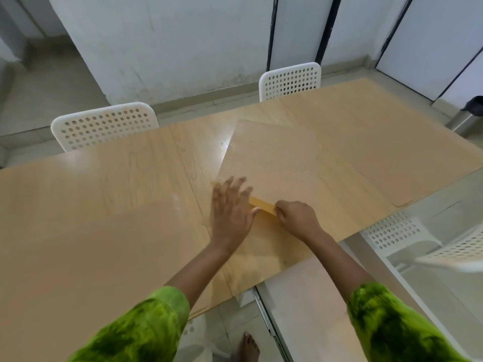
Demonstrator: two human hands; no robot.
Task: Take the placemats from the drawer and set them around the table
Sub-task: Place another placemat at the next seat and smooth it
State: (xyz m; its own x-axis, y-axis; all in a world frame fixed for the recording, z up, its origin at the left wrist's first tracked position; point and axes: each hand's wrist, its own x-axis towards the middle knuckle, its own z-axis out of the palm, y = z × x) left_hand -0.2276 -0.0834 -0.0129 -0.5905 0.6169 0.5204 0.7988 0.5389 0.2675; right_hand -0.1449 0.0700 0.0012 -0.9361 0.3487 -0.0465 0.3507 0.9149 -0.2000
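Both hands [264,212] hold the placemat [269,163] angled diagonally on the table [104,192].

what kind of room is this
Probably a dining area in a home or a small canteen: a long wooden table with white perforated chairs along its sides, and a person laying a placemat on it.

There are no words, numbers, labels or signs to read here. The tan see-through placemat [271,163] with tiny dots has no writing on it.
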